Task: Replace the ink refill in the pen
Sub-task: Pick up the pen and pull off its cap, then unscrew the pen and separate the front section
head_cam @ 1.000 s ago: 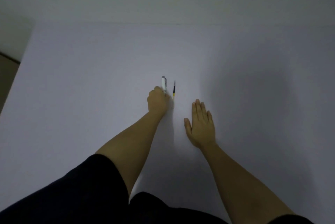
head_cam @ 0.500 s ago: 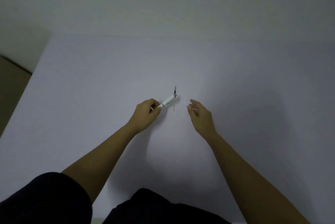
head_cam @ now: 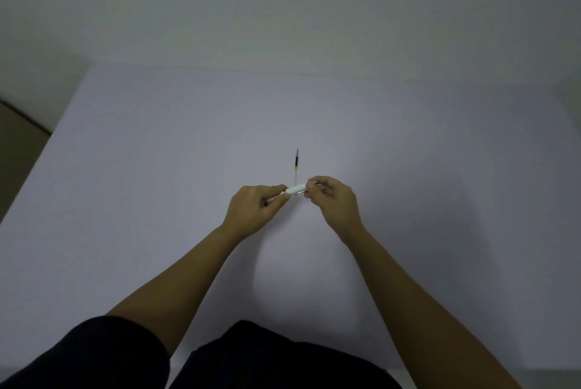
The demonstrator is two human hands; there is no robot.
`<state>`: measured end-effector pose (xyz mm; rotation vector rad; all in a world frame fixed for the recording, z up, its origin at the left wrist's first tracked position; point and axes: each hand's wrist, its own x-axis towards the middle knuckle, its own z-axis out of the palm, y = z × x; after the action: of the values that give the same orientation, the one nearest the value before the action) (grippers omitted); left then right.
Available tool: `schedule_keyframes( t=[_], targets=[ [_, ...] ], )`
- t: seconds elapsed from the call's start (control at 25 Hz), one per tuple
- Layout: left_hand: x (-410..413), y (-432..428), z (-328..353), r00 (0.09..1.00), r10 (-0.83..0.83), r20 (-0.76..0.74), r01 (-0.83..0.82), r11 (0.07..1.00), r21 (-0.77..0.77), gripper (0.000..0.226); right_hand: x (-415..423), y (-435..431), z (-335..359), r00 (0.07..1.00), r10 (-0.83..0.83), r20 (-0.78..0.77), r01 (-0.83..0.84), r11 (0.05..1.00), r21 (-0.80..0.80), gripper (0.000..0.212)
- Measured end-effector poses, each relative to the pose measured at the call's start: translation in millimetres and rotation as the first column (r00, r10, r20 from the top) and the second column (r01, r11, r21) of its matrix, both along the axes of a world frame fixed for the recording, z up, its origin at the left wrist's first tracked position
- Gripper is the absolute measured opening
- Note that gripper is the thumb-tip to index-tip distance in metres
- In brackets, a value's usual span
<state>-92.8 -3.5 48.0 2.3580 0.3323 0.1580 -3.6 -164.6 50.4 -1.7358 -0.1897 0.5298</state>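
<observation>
A white pen (head_cam: 296, 190) is held level above the table, between both hands. My left hand (head_cam: 255, 209) grips its left end with thumb and fingers. My right hand (head_cam: 334, 200) pinches its right end. A thin ink refill (head_cam: 296, 165) with a dark tip and a yellowish clear tube lies on the table just beyond the pen, pointing away from me. The pen's two ends are hidden inside my fingers.
The white table (head_cam: 157, 200) runs to a pale wall at the back. Its left edge drops to a brownish floor (head_cam: 15, 149). My dark sleeves and clothing fill the bottom of the view.
My left hand lifted the pen off the table and turned it sideways. My right hand rose from lying flat and closed on the pen's right end. The refill stayed put.
</observation>
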Motion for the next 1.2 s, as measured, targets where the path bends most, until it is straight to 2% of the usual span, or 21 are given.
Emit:
schedule_keyframes(
  t=[0.12, 0.2, 0.32, 0.44, 0.52, 0.72, 1.0, 1.2],
  targets=[
    [-4, 1, -8, 0.997, 0.064, -0.046, -0.066, 0.997, -0.035, 0.027, 1, -1, -2, 0.999, 0.014, -0.038, -0.014, 1.000, 0.015, 0.007],
    [-7, 3, -13, 0.991, 0.100, -0.086, -0.109, 0.988, -0.105, 0.032, 8, -4, -5, 0.997, -0.047, -0.055, 0.047, 0.999, -0.001, 0.009],
    [-12, 9, -24, 0.979, 0.126, -0.158, -0.150, 0.977, -0.150, 0.037, 27, -13, -15, 0.991, -0.129, 0.019, 0.130, 0.979, -0.160, 0.017],
    [-9, 10, -29, 0.971, 0.180, -0.158, -0.213, 0.951, -0.224, 0.037, 40, -15, -29, 0.999, 0.007, 0.041, 0.007, 0.943, -0.334, 0.023],
    [-2, 6, -29, 0.970, 0.190, -0.150, -0.225, 0.935, -0.275, 0.037, 45, -13, -39, 0.996, 0.070, 0.049, -0.045, 0.917, -0.396, 0.024],
    [8, 2, -32, 0.969, 0.205, -0.139, -0.240, 0.917, -0.318, 0.036, 54, -8, -55, 0.997, 0.058, 0.047, -0.034, 0.912, -0.410, 0.024],
    [17, 5, -34, 0.971, 0.187, -0.147, -0.225, 0.922, -0.315, 0.035, 53, -11, -68, 0.966, 0.160, 0.205, -0.042, 0.874, -0.485, 0.025],
    [16, 11, -29, 0.967, 0.176, -0.184, -0.225, 0.929, -0.294, 0.036, 53, -11, -62, 0.960, 0.174, 0.218, -0.034, 0.849, -0.528, 0.033]
  ],
)
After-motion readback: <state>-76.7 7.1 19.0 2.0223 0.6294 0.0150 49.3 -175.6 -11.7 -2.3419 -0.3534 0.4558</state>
